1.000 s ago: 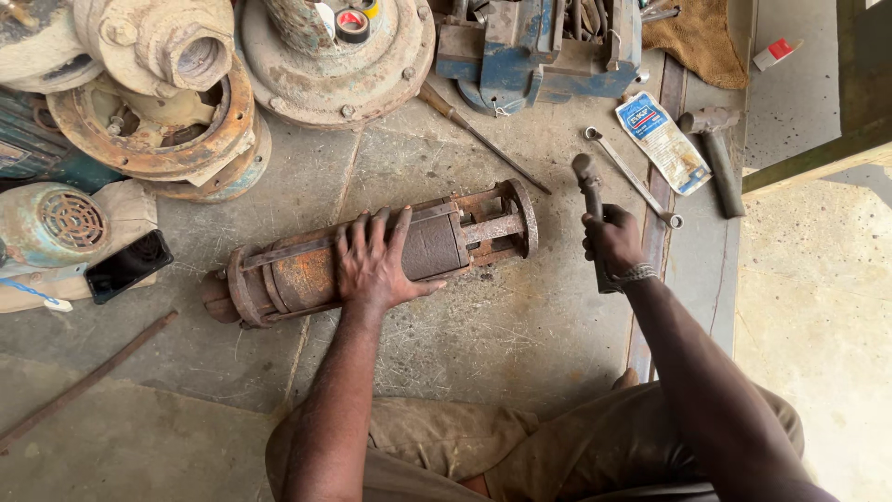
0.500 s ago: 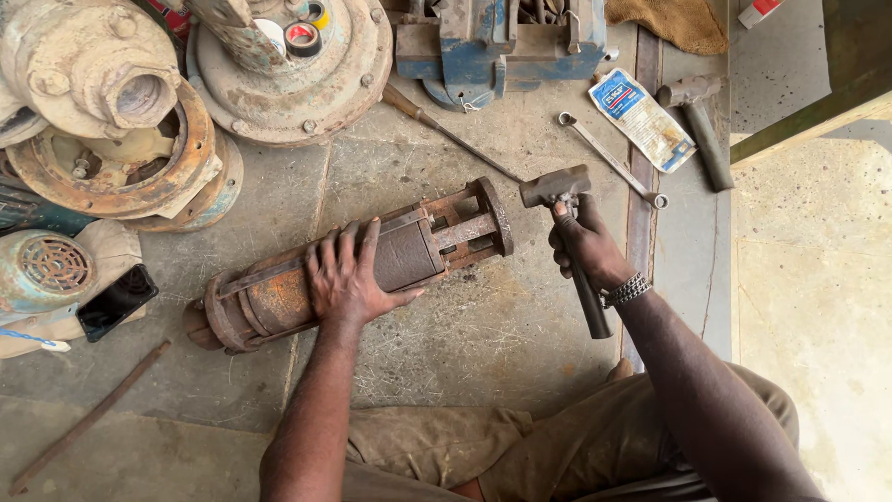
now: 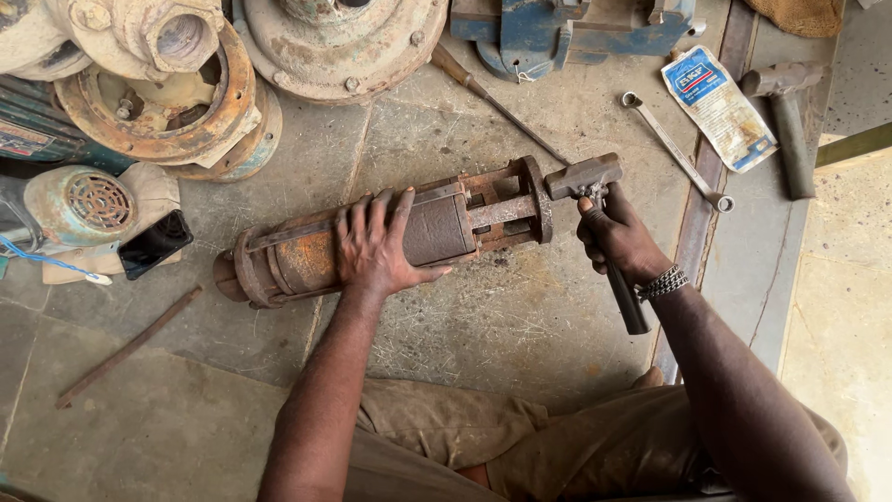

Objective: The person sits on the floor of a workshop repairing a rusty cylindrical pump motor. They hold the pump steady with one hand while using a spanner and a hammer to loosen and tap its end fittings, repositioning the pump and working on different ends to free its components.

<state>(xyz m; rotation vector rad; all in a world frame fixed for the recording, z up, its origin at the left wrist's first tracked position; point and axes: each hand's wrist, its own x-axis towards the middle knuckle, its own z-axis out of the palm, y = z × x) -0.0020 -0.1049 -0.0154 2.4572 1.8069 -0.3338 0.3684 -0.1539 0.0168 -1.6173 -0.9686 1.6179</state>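
Left hand (image 3: 381, 244) is pressing flat, fingers spread, on the rusty cylindrical metal pump body (image 3: 372, 244) lying on the stone floor (image 3: 520, 325), steadying it. Right hand (image 3: 618, 237) is gripping a steel-headed hammer (image 3: 585, 177), head touching the pump's flanged end.

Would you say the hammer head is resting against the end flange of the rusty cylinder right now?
Yes, the hammer in the right hand has its head touching the end flange of the rusty cylinder, which the left hand steadies.

Left hand (image 3: 376, 249) presses the rusty pump (image 3: 390, 232); right hand (image 3: 618, 237) holds a hammer (image 3: 583, 177) against its end.
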